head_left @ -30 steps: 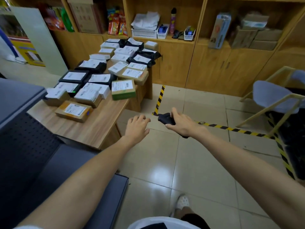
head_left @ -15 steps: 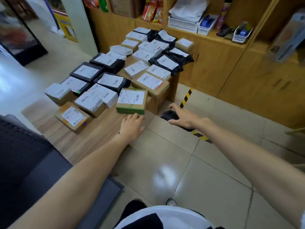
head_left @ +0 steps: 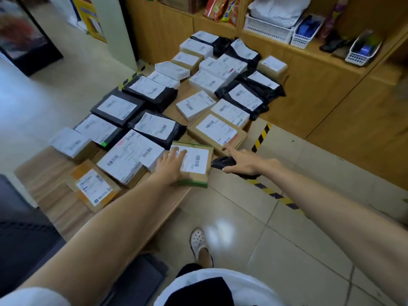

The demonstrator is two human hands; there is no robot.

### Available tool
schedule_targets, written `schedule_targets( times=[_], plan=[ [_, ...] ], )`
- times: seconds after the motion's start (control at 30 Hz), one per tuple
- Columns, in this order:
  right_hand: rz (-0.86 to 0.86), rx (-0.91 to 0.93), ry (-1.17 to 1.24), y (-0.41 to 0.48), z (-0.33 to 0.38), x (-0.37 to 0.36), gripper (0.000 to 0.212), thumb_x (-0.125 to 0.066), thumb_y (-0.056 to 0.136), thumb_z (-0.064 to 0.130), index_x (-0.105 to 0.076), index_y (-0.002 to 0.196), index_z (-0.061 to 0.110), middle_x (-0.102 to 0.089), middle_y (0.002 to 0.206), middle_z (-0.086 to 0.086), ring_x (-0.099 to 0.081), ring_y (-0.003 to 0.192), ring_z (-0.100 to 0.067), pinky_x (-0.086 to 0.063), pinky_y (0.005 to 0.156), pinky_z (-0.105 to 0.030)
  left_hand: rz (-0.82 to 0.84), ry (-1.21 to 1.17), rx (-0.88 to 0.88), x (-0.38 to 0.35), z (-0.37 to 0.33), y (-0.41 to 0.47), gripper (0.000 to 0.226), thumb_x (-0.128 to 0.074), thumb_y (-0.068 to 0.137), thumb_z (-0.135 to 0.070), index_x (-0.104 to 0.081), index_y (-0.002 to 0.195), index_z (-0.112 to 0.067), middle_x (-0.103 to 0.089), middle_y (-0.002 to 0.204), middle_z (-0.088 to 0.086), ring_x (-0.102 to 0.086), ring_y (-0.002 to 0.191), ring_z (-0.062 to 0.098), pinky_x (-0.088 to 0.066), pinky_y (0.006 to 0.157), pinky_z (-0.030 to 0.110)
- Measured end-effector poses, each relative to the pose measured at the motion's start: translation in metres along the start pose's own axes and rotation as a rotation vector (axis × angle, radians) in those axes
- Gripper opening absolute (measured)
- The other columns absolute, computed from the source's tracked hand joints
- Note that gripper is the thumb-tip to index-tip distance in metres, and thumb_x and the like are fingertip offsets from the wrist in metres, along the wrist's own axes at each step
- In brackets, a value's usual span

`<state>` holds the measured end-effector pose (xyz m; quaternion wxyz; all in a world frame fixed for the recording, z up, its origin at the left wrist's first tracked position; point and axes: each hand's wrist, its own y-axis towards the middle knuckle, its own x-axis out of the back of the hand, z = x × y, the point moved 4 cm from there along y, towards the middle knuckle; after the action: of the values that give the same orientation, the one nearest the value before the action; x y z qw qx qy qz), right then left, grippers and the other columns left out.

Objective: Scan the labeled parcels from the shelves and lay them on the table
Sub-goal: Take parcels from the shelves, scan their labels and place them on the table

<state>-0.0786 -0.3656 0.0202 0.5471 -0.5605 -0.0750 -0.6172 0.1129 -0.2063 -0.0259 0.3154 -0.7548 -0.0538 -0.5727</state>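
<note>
While the straight fingers (head_left: pixel 180 153) of the left hand (head_left: pixel 171 165) lie flat on the white label of a green-edged box (head_left: pixel 197 164), they do not curl around it, and the palm rests on the near-left part of the top. This box sits at the near right corner of the wooden table (head_left: pixel 53 180), close to the table edge. The right hand (head_left: pixel 247 164) is just beside the box, on its right, above the floor. It grips a black scanner (head_left: pixel 221 162), whose front end points toward the box. Its index finger is stretched forward toward the near corner of a brown carton (head_left: pixel 217 131); whether it touches the carton I cannot tell. Many other labeled parcels (head_left: pixel 154 127) cover the table behind: brown boxes, white boxes and black bags, each with the label up. Beyond the table stands a wooden cabinet (head_left: pixel 309 91) with white baskets (head_left: pixel 268 29) on its shelf. Yellow-black tape (head_left: pixel 261 135) runs on the tiled floor.
</note>
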Motion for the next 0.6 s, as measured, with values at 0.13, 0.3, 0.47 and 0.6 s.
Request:
schedule_targets(
  times=[0.13, 0.3, 0.47, 0.6],
  plan=[
    [0.015, 0.005, 0.036, 0.043, 0.007, 0.029, 0.069, -0.061, 0.092, 0.048, -0.021, 0.146, 0.030, -0.051, 0.135, -0.013, -0.050, 0.103, -0.031, -0.044, 0.084, -0.041, 0.051, 0.059, -0.020, 0.017, 0.019, 0.056, 0.119, -0.078, 0.067, -0.065, -0.012, 0.156, -0.023, -0.003, 0.163, 0.011, -0.009, 0.147, 0.038, -0.021, 0.115, 0.054],
    [0.095, -0.027, 0.023, 0.080, 0.010, 0.041, 0.066, -0.059, 0.093, 0.053, -0.021, 0.143, 0.034, -0.056, 0.127, -0.015, -0.047, 0.106, -0.034, -0.043, 0.086, -0.045, 0.162, 0.058, -0.084, 0.017, 0.038, 0.099, 0.130, -0.081, 0.064, -0.063, -0.001, 0.158, -0.023, -0.004, 0.163, 0.012, -0.004, 0.149, 0.037, -0.014, 0.117, 0.057],
    [0.131, -0.057, 0.024, 0.095, 0.010, 0.046, 0.070, -0.059, 0.082, 0.063, -0.020, 0.137, 0.044, -0.057, 0.134, -0.013, -0.054, 0.106, -0.036, -0.047, 0.094, -0.053, 0.224, 0.188, -0.153, 0.014, 0.035, 0.124, 0.115, -0.072, 0.067, -0.072, -0.018, 0.155, -0.021, -0.037, 0.148, 0.010, -0.024, 0.140, 0.038, -0.026, 0.112, 0.051],
    [0.150, -0.055, 0.017, 0.104, 0.005, 0.047, 0.069, -0.058, 0.085, 0.062, -0.020, 0.139, 0.041, -0.059, 0.131, -0.010, -0.056, 0.098, -0.032, -0.049, 0.091, -0.050, 0.254, 0.295, -0.187, 0.015, 0.032, 0.132, 0.110, -0.067, 0.065, -0.078, -0.027, 0.149, -0.018, -0.043, 0.143, 0.007, -0.031, 0.134, 0.035, -0.024, 0.110, 0.046]
  ],
)
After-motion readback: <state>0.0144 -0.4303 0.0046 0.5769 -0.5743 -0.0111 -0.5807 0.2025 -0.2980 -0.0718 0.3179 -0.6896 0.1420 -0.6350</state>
